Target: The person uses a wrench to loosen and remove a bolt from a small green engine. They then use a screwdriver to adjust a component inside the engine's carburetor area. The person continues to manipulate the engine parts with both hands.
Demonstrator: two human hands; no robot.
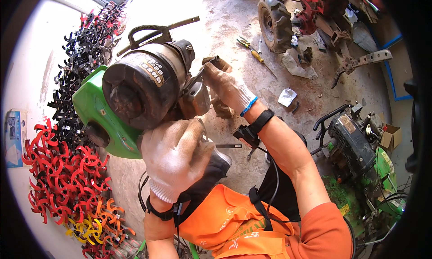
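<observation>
A small engine (139,86) with a dark round tank and a green housing (96,115) sits tilted in front of me. My left hand (175,155), in a white work glove, rests against the engine's lower right side; what it grips is hidden. My right hand (227,88), also gloved, reaches to the grey metal part (198,97) on the engine's right side, fingertips closed on a small fitting at its top. A black handle bracket (157,34) sticks out behind the engine.
Red, black and yellow curved tiller blades (67,169) pile along the left wall. A screwdriver and pliers (254,52) lie on the concrete floor. A red tiller with a tyre (274,20) stands at the top, another green machine (360,151) at the right.
</observation>
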